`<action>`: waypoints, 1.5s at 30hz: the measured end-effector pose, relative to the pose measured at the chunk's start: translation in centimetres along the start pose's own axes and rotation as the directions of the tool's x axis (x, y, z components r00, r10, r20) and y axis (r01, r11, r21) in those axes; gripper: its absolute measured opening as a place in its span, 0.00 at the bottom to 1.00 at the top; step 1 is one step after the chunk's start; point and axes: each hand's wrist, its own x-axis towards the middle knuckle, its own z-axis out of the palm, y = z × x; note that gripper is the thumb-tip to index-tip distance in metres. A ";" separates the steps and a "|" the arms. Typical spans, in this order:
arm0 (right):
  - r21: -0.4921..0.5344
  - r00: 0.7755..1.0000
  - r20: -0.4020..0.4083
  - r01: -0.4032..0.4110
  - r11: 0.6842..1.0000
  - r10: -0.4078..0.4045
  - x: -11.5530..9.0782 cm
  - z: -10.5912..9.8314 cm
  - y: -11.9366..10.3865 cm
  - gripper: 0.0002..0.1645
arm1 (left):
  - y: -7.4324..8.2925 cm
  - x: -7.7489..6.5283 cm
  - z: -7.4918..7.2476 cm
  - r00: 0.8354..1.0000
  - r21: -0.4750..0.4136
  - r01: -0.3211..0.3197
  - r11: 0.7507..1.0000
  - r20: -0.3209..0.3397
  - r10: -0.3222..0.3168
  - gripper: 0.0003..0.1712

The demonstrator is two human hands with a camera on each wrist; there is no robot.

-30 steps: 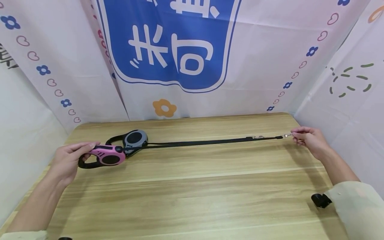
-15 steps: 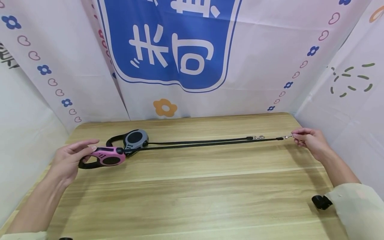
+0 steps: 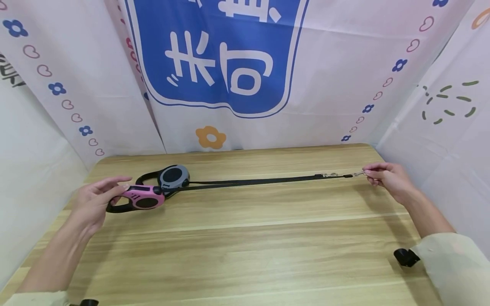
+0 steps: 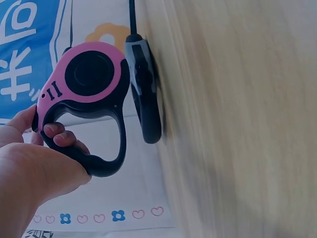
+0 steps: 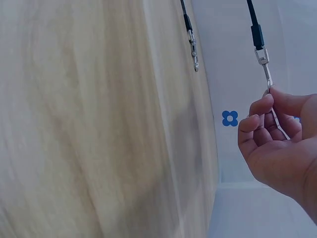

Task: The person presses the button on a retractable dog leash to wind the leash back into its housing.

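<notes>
Wood-grained tabletop (image 3: 245, 255) underlies 2 hands (image 3: 91, 204) (image 3: 391, 180) holding a rounded pink leash (image 3: 147, 199).

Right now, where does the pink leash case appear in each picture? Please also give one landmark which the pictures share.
Head: the pink leash case is left of centre, in the left hand, overlapping the gray leash case.
Left wrist: upper left, just left of the gray one.
Right wrist: not in it; here the right hand pinches a metal clip.
Shared landmark: the wooden tabletop, visible in all three.
</notes>
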 end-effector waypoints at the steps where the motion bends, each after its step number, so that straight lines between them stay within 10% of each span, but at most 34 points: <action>1: -0.005 1.000 0.001 0.003 1.000 -0.003 0.1 0.1 -0.1 0.18 | 0.0 0.0 0.0 1.000 0.000 0.012 1.000 -0.004 -0.012 0.18; 25: -0.055 1.000 0.001 0.013 0.998 -0.013 0.2 0.5 -0.1 0.17 | -0.1 0.7 0.6 0.982 0.054 0.189 0.981 -0.014 -0.188 0.11; 45: -0.213 1.000 -0.007 0.010 0.977 -0.011 0.3 1.0 0.3 0.15 | -0.9 0.7 1.2 0.994 0.186 0.105 0.977 -0.031 -0.101 0.08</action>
